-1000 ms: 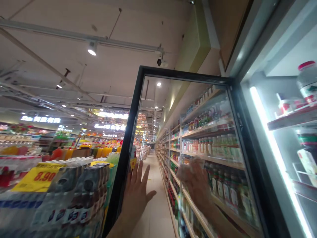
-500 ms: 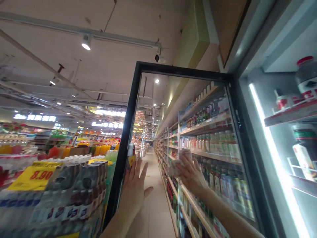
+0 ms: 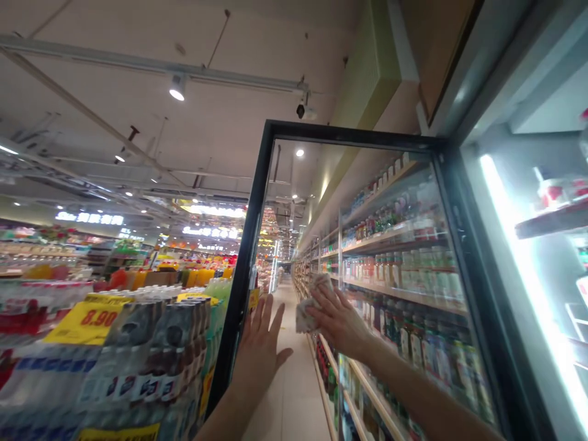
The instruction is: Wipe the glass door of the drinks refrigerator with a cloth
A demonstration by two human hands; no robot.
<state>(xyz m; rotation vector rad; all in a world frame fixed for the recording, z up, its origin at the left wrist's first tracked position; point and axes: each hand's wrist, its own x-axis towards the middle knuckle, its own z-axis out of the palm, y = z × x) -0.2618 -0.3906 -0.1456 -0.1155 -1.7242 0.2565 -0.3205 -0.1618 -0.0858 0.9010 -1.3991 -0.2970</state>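
A glass door with a black frame stands swung out in front of me. My left hand is open, palm toward the pane, its fingers stretched upward beside the frame's left upright. It holds nothing. My right hand presses a pale, crumpled cloth toward the glass, near the middle of the pane. Part of the cloth is hidden under the fingers. Shelves of bottles show in the glass behind the right hand.
On the right is a lit cooler with a bright light strip and shelves. Stacked bottle packs with a yellow price sign stand left of the door. An aisle floor shows through the pane.
My right hand has slid left across the pane with the cloth, closer to my left hand. The left hand stays by the frame. The view has turned slightly left.
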